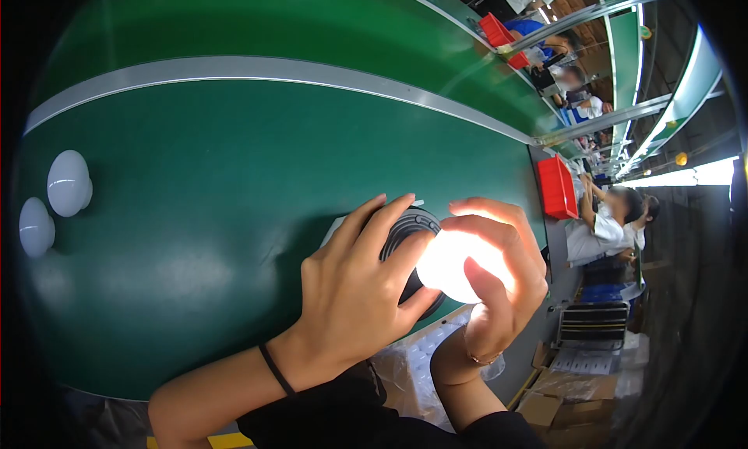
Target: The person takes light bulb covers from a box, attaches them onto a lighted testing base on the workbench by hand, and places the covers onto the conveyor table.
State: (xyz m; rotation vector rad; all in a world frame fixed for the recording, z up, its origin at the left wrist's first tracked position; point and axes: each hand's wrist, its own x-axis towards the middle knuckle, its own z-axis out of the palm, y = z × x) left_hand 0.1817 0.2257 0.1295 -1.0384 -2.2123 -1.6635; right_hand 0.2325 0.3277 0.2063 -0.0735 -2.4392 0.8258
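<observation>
A brightly lit white bulb (460, 268) glows near the table's front edge, with my right hand (502, 273) wrapped round it. Its base end points toward a round black ribbed fixture (411, 229). My left hand (354, 285) lies over that fixture, fingers spread across its top and thumb beside the bulb. Much of the fixture is hidden by my left hand, and the glare hides where bulb and fixture meet. Two unlit white bulbs (68, 184) (36, 228) rest on the green table (195, 176) at the far left.
A metal rail (288, 68) runs along the table's far side. Beyond the right end are a red bin (557, 188) and people at work (604, 227). Below the table edge stands a box of plastic-wrapped items (421, 363), with cardboard boxes (565, 402) at the lower right.
</observation>
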